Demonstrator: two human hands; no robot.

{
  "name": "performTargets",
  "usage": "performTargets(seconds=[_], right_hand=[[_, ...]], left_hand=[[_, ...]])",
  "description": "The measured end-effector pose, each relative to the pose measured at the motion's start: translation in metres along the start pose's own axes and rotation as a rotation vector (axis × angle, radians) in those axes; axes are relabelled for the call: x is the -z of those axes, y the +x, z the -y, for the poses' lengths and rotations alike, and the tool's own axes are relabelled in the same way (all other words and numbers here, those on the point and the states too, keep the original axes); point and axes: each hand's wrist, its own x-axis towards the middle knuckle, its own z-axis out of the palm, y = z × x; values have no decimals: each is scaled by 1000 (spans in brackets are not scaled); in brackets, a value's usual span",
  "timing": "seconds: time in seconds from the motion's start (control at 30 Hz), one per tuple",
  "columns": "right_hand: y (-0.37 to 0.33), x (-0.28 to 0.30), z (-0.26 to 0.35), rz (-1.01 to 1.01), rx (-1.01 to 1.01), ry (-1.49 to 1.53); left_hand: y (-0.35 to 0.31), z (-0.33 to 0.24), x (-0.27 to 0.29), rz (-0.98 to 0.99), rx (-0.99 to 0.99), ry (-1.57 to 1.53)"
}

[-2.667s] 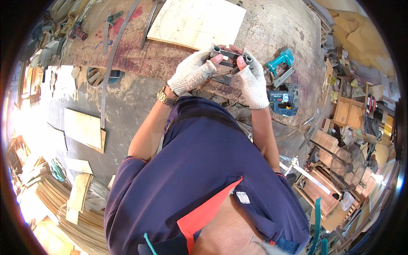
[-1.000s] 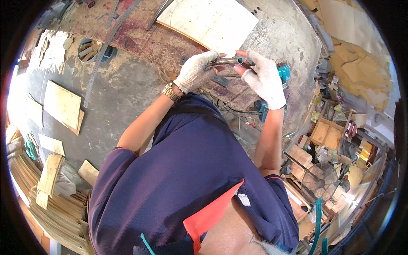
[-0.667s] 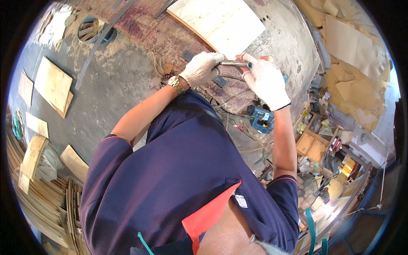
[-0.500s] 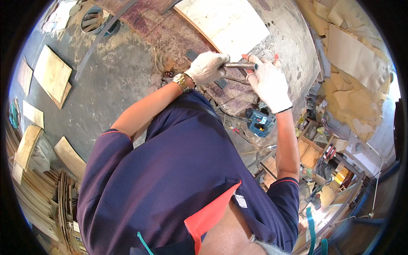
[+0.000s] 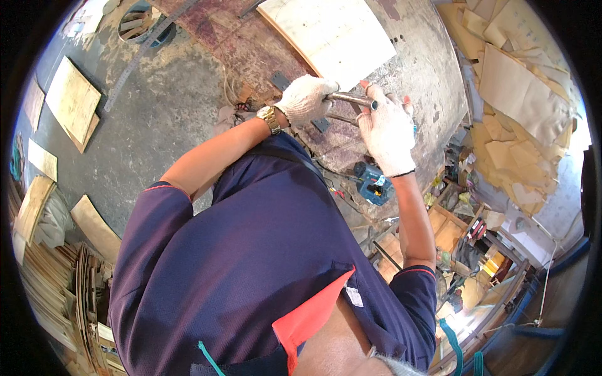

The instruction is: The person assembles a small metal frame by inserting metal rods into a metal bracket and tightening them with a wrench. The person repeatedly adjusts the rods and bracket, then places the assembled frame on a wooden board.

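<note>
My left hand (image 5: 305, 100), in a white knitted glove with a gold watch at the wrist, is closed around one end of a shiny metal tubular tool (image 5: 350, 98). Two roughly parallel metal bars of it show between my hands; its exact kind is not clear. My right hand (image 5: 387, 139), gloved in white with orange fingertips, grips the other side beside the tube's open end. Part of the tool is hidden by the gloves. Just beyond my hands lies a pale flat board (image 5: 335, 41) on the worn workbench (image 5: 423, 69).
A blue power tool (image 5: 374, 185) with a cable sits below my right hand. A long metal ruler (image 5: 138, 59) and several thin wooden panels (image 5: 73, 97) lie to the left, near a round container (image 5: 141, 25). Brown sheet scraps (image 5: 520, 81) are piled at the right.
My right hand has shifted slightly left and down, and the tube's open end has tilted lower with it. My left hand keeps its grip. The view has shifted slightly.
</note>
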Motion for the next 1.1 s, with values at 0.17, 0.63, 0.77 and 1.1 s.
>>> performTargets(seconds=[0.17,0.63,0.77,1.1], right_hand=[[0,-2,0,40,-61,-62],[11,14,3,178,-37,11],[19,9,9,225,-44,-146],[8,-44,33,209,-123,-136]], left_hand=[[3,-1,1,31,-26,81],[3,-5,6,-2,-18,99],[4,1,4,52,24,110],[-23,42,7,70,81,136]])
